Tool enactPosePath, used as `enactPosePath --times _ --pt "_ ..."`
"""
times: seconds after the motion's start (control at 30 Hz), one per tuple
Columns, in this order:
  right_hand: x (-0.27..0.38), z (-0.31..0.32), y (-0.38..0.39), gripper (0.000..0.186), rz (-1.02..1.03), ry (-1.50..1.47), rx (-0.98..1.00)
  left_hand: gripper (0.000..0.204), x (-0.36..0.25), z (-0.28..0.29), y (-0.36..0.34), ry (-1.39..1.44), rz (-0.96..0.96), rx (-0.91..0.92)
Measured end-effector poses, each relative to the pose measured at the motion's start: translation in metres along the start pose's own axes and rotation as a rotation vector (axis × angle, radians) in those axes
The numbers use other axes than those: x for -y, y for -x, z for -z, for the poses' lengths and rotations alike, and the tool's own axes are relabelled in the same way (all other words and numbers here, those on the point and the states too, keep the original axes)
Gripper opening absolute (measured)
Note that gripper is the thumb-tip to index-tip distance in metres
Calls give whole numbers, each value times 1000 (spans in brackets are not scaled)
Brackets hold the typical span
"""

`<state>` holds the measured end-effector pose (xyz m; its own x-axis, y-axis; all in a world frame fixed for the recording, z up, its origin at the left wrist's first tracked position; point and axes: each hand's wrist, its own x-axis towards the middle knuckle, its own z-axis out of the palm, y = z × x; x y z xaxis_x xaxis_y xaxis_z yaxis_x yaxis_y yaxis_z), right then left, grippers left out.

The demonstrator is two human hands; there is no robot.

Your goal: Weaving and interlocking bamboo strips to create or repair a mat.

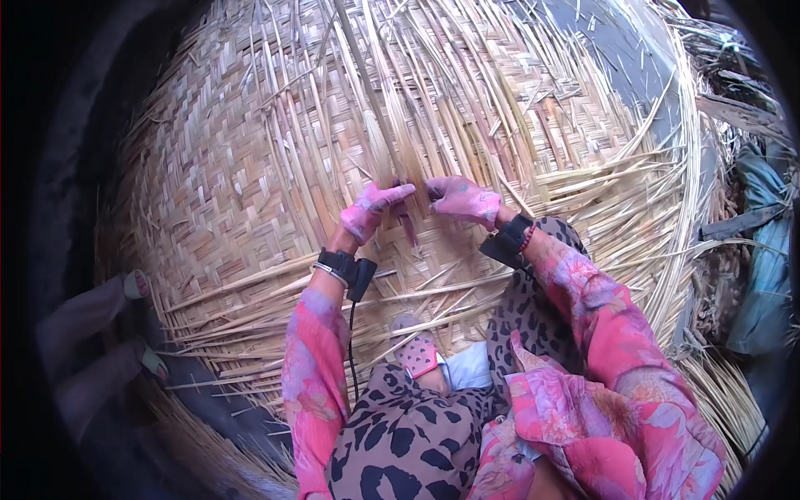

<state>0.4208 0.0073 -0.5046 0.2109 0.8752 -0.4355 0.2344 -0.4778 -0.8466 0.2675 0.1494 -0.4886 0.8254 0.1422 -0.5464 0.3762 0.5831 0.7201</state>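
Note:
A large woven bamboo mat lies under both my hands, with long loose ends at its edges. My left hand, in a pink glove, is closed at the lower ends of the upright bamboo strips, one finger stretched to the right. Beside it, my right hand, also gloved, has its fingers curled in at the same strips, which look smeared by motion. A dark reddish-purple piece hangs below the left fingers; I cannot tell what it is. The fingertips are partly hidden.
Crosswise strips stick out at the right. My shoe rests on the mat's near part. Another person's feet are at the left edge. Blue-green cloth and dry stalks lie at the far right. A black cable hangs from my left wrist.

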Motion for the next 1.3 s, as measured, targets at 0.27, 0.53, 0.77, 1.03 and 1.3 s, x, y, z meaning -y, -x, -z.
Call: enactPosePath --times 0.27,0.53,0.77,1.03,1.3 --pt "4 -3 2 22 129 523 -55 28 92 24 44 430 -549 -814" --pt "37 -38 20 38 214 753 -182 23 85 12 58 -350 -595 -991" --pt "34 -60 12 35 260 1239 -56 25 120 34 62 525 -544 -985" --pt "54 -110 -25 39 764 423 -231 32 90 19 116 36 -819 -1042" --pt "64 -124 -42 15 21 176 -248 24 62 84 108 -409 -361 -899"
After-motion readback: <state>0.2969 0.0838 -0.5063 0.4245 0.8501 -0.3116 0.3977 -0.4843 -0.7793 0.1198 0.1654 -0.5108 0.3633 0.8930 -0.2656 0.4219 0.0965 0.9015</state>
